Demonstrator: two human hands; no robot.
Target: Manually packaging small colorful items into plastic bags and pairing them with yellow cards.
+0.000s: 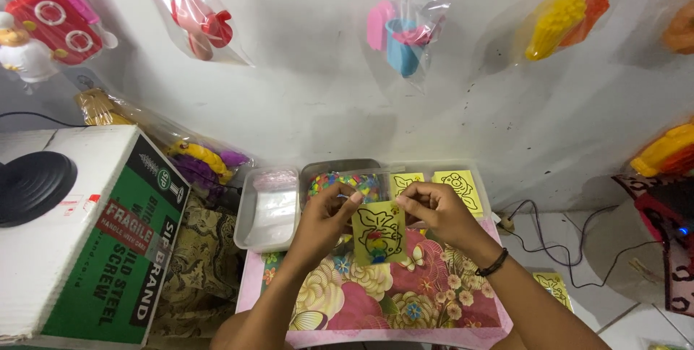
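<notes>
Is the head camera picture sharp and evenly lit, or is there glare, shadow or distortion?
Head view: wide-angle bending curves the cardboard box and wall edges; soft shadows fall behind the hanging plastic bags, whose film shows mild glare; the yellow card between left hand and right hand is fairly sharp.

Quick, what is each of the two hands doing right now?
Left hand: closed, pinching the yellow picture card at its top left edge.
Right hand: closed, pinching the same card at its top right edge.
</notes>
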